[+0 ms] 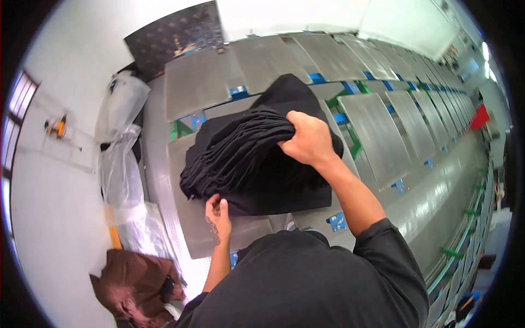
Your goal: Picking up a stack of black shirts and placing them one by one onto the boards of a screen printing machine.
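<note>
A thick stack of black fabric pieces (pixel 240 147) lies on a grey metal platen (pixel 240 235) right in front of me. Its upper layers are folded over, so many edges fan out toward the left. My right hand (pixel 309 136) grips the bunched layers at their upper right, thumb below and fingers wrapped over. At the lower left corner of the stack, my left hand (pixel 217 216) has its fingers curled against the fabric edge, which seems pinched between thumb and fingers. Flat lower layers stick out beneath the folded part.
Rows of grey metal platens (pixel 374 136) on blue and green brackets run off to the right. Clear plastic bags (pixel 123 175) line the left side by a white wall. Brown fabric (pixel 136 273) is heaped at lower left. A dark patterned panel (pixel 175 38) stands at the back.
</note>
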{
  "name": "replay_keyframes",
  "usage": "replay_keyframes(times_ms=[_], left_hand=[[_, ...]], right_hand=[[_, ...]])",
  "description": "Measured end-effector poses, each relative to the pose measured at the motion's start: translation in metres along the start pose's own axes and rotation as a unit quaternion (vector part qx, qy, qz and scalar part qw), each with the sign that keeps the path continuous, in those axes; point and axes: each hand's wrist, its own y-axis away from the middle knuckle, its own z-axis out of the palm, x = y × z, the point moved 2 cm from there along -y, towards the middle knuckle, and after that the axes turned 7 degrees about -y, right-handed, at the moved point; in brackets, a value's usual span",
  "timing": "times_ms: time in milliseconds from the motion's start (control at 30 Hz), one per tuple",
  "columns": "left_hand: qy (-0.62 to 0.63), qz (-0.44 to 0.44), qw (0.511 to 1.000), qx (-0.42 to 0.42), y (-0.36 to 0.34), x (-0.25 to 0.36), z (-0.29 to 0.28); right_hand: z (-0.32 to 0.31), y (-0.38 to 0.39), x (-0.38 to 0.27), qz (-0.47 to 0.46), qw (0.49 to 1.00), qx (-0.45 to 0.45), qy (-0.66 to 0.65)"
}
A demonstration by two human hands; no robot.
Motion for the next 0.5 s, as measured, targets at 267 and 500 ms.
replay_keyframes(times_ms=[267,500], left_hand=[[0.006,0.091,0.983,0.16,-0.082,0.037,-0.145],[-0.131,0.247,0.956,-0.088,-0.204,0.128,-0.13]], right_hand=[[-0.062,0.008,-0.107,-0.212,0.976,0.016,0.036],[-0.175,0.011,-0.161,-0.193,0.969,0.128,0.085]])
